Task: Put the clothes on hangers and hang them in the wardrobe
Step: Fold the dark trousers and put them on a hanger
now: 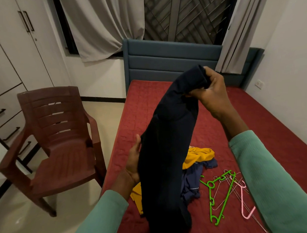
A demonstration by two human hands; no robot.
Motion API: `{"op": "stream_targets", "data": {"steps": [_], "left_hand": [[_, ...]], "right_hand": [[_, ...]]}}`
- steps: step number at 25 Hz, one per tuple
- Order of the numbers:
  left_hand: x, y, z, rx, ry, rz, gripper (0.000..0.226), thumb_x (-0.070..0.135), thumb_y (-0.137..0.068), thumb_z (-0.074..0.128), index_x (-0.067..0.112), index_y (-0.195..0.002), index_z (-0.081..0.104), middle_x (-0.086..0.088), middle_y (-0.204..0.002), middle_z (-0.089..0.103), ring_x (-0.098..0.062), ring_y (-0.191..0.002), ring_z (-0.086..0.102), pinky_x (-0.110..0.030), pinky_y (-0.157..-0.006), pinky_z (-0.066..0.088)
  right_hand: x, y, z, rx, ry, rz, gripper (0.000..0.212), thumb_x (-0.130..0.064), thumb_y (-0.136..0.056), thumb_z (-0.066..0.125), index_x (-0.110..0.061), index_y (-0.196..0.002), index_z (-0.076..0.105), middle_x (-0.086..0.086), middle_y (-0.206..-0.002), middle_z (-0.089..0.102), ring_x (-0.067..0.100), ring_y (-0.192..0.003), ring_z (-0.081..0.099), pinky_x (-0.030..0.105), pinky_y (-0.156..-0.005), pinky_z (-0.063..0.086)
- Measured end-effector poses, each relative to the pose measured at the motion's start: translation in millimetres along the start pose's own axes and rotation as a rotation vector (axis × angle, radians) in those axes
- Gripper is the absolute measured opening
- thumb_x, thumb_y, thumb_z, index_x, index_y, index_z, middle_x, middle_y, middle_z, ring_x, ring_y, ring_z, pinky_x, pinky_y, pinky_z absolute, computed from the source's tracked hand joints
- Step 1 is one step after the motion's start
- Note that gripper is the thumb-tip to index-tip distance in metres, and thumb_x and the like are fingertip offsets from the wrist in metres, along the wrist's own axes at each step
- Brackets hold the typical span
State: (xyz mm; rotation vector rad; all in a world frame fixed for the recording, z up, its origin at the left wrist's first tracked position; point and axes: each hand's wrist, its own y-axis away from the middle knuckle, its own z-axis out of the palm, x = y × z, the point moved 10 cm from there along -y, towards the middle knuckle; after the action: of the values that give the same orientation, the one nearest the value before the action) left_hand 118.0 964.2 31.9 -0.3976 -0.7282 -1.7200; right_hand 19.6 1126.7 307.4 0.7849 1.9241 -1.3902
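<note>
Fingers [216, 77] of the right hand [213, 96] are clenched on the bunched top of the dark garment [168, 159], held high over the red mattress [145, 102]. Lower down, the left hand [132, 163] rests against its side, thumb on the edge; whether the hidden fingers clasp the cloth I cannot tell. On the mattress beneath lie a yellow garment [198, 156], a blue garment [192, 181], and an overlapping green hanger [221, 199] and pink hanger [242, 200]. Lifting one hanger could drag the other along, and the garment's hanging tail might catch on the pile.
</note>
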Motion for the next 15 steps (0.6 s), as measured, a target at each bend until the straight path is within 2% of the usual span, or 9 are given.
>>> {"op": "stream_targets", "data": {"steps": [1,3,4,7,8,10,12,14,15], "left_hand": [[19,-1,4,0.023,0.069,0.087,0.071,0.065,-0.105,0.035,0.011,-0.139,0.065,-0.015,-0.139,0.062,-0.034,-0.128,0.061,-0.048,-0.107,0.050],[60,3,11,0.087,0.128,0.213,0.058,0.056,-0.105,0.041,0.012,-0.121,0.074,-0.013,-0.122,0.071,-0.032,-0.114,0.068,-0.044,-0.093,0.057],[86,10,12,0.146,0.072,0.276,0.049,0.049,-0.105,0.046,0.011,-0.111,0.076,-0.011,-0.111,0.074,-0.031,-0.107,0.071,-0.041,-0.087,0.057],[186,49,23,0.360,-0.320,0.541,0.027,0.032,-0.099,0.067,0.006,-0.102,0.073,-0.011,-0.100,0.078,-0.027,-0.093,0.074,-0.036,-0.077,0.056],[220,69,32,0.426,-0.448,0.691,0.028,0.033,-0.095,0.073,0.005,-0.099,0.073,-0.012,-0.098,0.077,-0.026,-0.088,0.074,-0.036,-0.074,0.057],[263,107,61,0.445,-0.561,0.960,0.029,0.036,-0.094,0.075,0.008,-0.089,0.072,-0.010,-0.082,0.072,-0.022,-0.073,0.067,-0.033,-0.065,0.056],[261,114,77,0.374,-0.501,0.951,0.021,0.029,-0.098,0.070,0.009,-0.092,0.071,-0.006,-0.083,0.075,-0.022,-0.077,0.072,-0.029,-0.065,0.058],[240,104,66,0.364,-0.392,0.773,0.015,0.024,-0.100,0.066,0.010,-0.096,0.069,-0.003,-0.088,0.080,-0.020,-0.087,0.077,-0.027,-0.069,0.061],[229,100,56,0.370,-0.350,0.711,0.015,0.023,-0.100,0.066,0.010,-0.095,0.069,-0.002,-0.087,0.079,-0.020,-0.085,0.077,-0.027,-0.070,0.062]], "right_hand": [[-5,-1,0,0.006,-0.008,-0.007,0.039,0.011,-0.072,0.079,0.013,-0.103,0.056,0.014,-0.093,0.063,0.020,-0.087,0.063,0.046,-0.076,0.058],[-12,-2,-5,0.029,-0.001,-0.012,0.038,0.011,-0.073,0.079,0.011,-0.105,0.058,0.011,-0.094,0.065,0.019,-0.089,0.064,0.044,-0.077,0.058],[-15,-2,-11,0.051,0.012,-0.012,0.037,0.010,-0.074,0.080,0.008,-0.105,0.059,0.008,-0.093,0.066,0.016,-0.088,0.064,0.040,-0.076,0.057],[-22,-6,-31,0.133,-0.013,-0.021,0.037,0.006,-0.075,0.083,-0.007,-0.104,0.063,-0.004,-0.095,0.069,0.008,-0.090,0.068,0.030,-0.076,0.060],[-22,-10,-36,0.169,-0.049,-0.021,0.039,0.005,-0.076,0.082,-0.013,-0.104,0.063,-0.005,-0.098,0.070,0.010,-0.094,0.070,0.029,-0.078,0.061],[-17,-20,-42,0.232,-0.183,0.015,0.037,0.006,-0.080,0.076,-0.014,-0.108,0.062,0.002,-0.105,0.071,0.019,-0.102,0.071,0.035,-0.083,0.061],[-7,-27,-37,0.211,-0.410,0.091,0.031,0.010,-0.080,0.057,-0.009,-0.104,0.060,0.007,-0.102,0.068,0.023,-0.098,0.069,0.039,-0.088,0.059],[12,-25,-23,0.129,-0.665,0.221,0.017,-0.004,-0.077,0.048,-0.009,-0.089,0.057,0.009,-0.093,0.060,0.025,-0.091,0.061,0.043,-0.087,0.053],[28,-21,-19,0.115,-0.750,0.324,0.010,-0.016,-0.082,0.050,-0.010,-0.083,0.058,0.009,-0.089,0.060,0.025,-0.088,0.060,0.043,-0.086,0.053]]}}
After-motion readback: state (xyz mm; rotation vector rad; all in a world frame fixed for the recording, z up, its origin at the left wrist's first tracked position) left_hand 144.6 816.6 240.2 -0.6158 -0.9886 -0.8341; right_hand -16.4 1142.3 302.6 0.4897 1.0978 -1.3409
